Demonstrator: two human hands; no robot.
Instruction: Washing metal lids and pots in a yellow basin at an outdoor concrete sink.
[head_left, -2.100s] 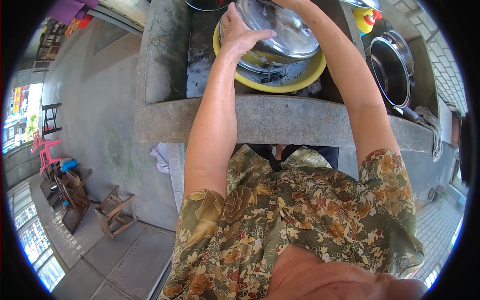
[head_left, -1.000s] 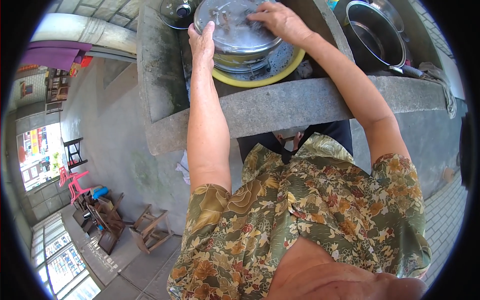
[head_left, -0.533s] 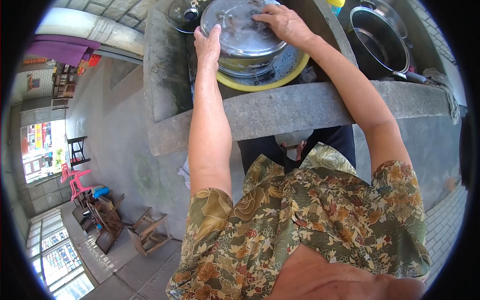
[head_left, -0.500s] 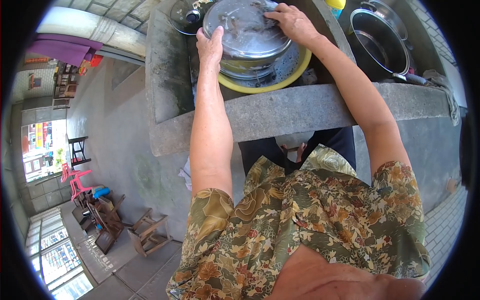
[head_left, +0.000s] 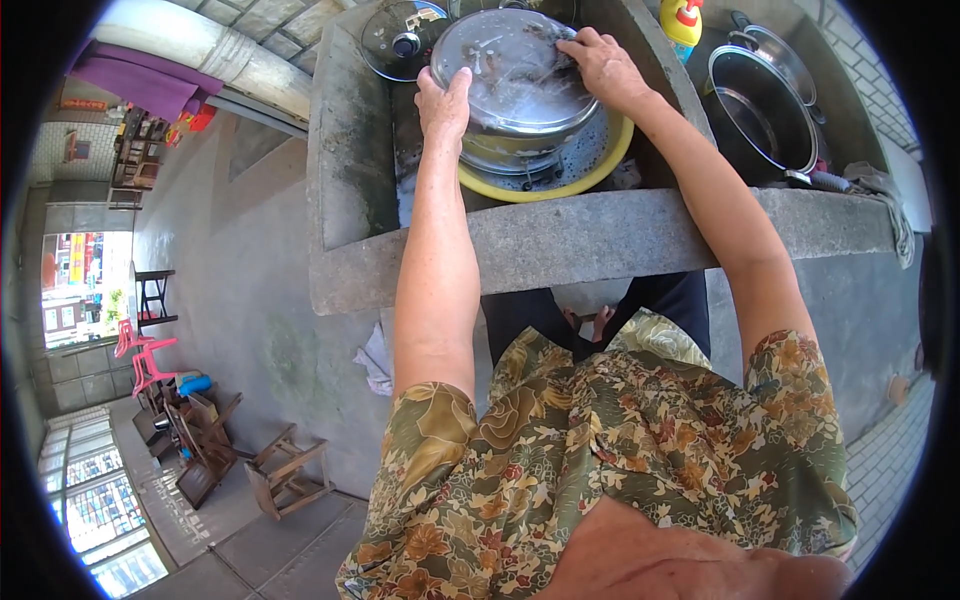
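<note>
A steel pot [head_left: 515, 75] lies bottom up in a yellow basin [head_left: 560, 192] of sudsy water, inside a concrete sink [head_left: 540, 235]. Grey smears and suds mark its flat, wet base. My left hand [head_left: 443, 105] grips the pot's left rim, thumb on top and fingers around the side. On the right part of the base, my right hand [head_left: 610, 70] presses with bent fingers closed on something dark, mostly hidden beneath them. A glass lid [head_left: 385, 55] with a dark knob leans in the sink's far left corner.
In the right-hand basin stand a deep dark pot [head_left: 760, 115] and a steel pan [head_left: 783, 60]. A yellow bottle with a red cap [head_left: 682, 28] stands near the divider. A grey rag [head_left: 880, 190] hangs over the front edge. Wooden stools [head_left: 285, 475] stand on the floor at left.
The whole view has shifted slightly, so the sink sits lower and farther right. My right hand has moved a little over the pot's base; my left keeps its hold on the rim.
</note>
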